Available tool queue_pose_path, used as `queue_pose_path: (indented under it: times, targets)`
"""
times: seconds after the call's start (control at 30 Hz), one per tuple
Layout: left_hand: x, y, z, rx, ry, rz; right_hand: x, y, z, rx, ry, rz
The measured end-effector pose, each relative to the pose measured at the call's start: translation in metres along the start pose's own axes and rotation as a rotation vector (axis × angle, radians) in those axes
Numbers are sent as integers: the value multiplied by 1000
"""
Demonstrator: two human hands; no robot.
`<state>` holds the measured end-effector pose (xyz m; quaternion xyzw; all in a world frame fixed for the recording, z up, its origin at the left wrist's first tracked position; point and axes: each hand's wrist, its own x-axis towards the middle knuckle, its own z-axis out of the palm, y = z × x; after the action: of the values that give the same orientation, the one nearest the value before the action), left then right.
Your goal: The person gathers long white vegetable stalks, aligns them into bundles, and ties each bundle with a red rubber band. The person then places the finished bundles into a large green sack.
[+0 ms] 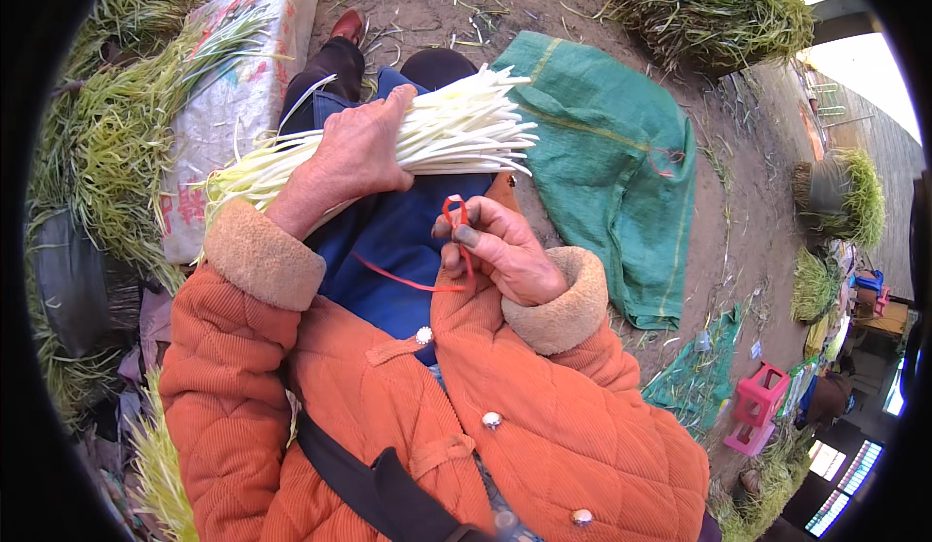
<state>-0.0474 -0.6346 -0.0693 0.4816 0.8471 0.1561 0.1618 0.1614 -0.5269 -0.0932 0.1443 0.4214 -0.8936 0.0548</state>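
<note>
A bundle of long pale stalks (466,127), white at the cut ends and yellow-green toward the leaves, lies across my lap. My left hand (364,145) is closed around it from above, thumb and fingers spread over the stalks. Below the white ends, my right hand (502,247) pinches a thin red plastic tie (455,211) between thumb and fingers. The tie makes a small loop at the fingertips, and its loose tail runs left over the blue apron (371,273).
A green woven sack (611,163) is spread on the dirt ground at right. At left, leafy bundles (116,156) lie beside a white printed woven sack (218,120). Another large bundle (713,11) is at upper right. Pink plastic stools (761,396) and a person (828,396) are at lower right.
</note>
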Motion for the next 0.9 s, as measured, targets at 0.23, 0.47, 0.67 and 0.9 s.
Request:
queue_pose_path:
  times: [0.23,0.47,0.67,0.9]
  targets:
    - [0,-8,-19,9,-28,-83,33,11,4,129,32,316]
    - [-23,-11,-28,-50,87,-68,119,49,1,243,53,356]
    - [-53,1,-25,-143,252,63,136,43,1,1006,-462,-307]
    - [-52,1,-26,-172,169,93,118,31,-23,934,-511,-203]
